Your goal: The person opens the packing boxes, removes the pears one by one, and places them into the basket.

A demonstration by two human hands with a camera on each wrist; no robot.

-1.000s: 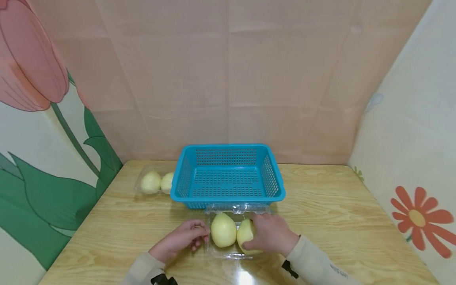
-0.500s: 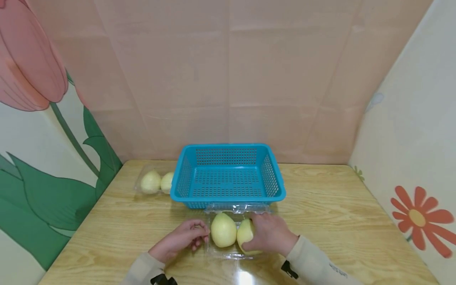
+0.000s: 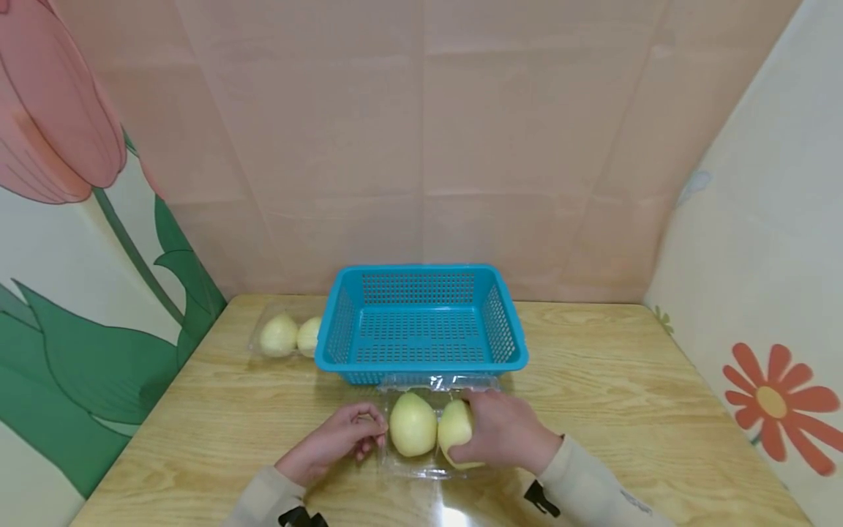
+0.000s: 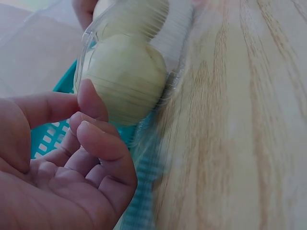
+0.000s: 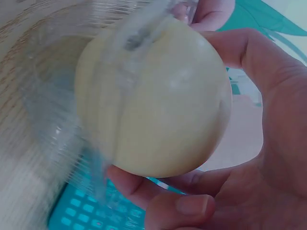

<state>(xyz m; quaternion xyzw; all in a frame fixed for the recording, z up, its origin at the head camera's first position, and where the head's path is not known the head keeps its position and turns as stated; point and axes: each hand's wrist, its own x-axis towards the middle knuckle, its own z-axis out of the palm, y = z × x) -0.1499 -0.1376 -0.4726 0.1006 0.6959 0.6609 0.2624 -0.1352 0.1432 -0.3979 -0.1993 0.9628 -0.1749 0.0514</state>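
A clear plastic box [image 3: 428, 468] stands in front of the basket with two pale yellow-green pears in it. My right hand [image 3: 507, 432] grips the right pear [image 3: 454, 432], thumb on the near side and fingers round the far side. In the right wrist view this pear [image 5: 177, 96] sits between thumb and fingers, partly behind the box's wall. My left hand [image 3: 349, 435] pinches the left rim of the box between thumb and index finger, beside the left pear [image 3: 413, 424]. The left wrist view shows those fingertips [image 4: 91, 100] at the plastic edge, the other fingers curled.
A blue perforated basket [image 3: 421, 369] with nothing in it stands right behind the box. Left of it is another clear box with two pears [image 3: 279, 336], one partly hidden by the basket. The wooden table [image 3: 593, 380] ends at a pinkish backdrop [image 3: 421, 146].
My right hand and the right pear have shifted slightly up and away from the near edge of the box. My left hand stays at the rim.
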